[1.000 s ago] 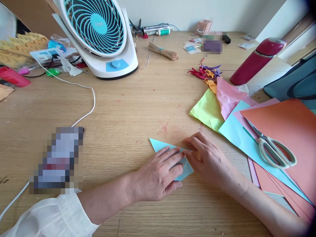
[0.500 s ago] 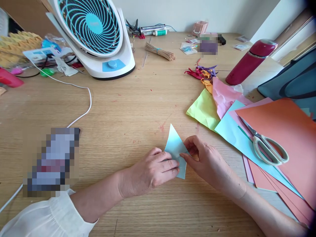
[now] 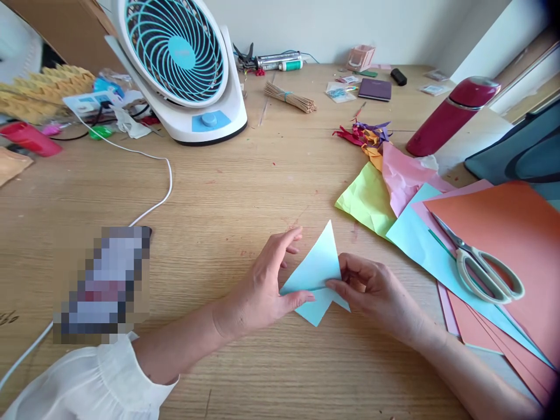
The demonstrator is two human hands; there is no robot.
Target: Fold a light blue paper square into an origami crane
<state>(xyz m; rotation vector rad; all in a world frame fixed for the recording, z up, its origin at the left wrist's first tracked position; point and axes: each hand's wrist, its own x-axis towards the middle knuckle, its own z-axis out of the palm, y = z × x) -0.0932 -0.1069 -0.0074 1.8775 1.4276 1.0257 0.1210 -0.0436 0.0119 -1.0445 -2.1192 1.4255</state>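
A folded piece of light blue paper (image 3: 315,265) is held up over the wooden table, its tip pointing upward and two lower corners spreading below a crease. My right hand (image 3: 371,286) pinches its right edge between thumb and fingers. On the left side, my left hand (image 3: 266,280) has its fingers raised and apart from the thumb. That thumb lies along the front of the paper near the crease. Whether any of the left fingers touch the back of the sheet is hard to see.
Scissors (image 3: 485,262) rest on stacked coloured sheets (image 3: 516,227) at right, near crumpled green paper (image 3: 365,198) and a red flask (image 3: 452,116). A fan (image 3: 210,122) stands at back left. A blurred phone (image 3: 105,280) with a white cable (image 3: 170,175) lies left.
The paper has turned and opened out from a narrow shape to a wider one. My left hand has lifted its fingers off the paper's face. The view has shifted slightly.
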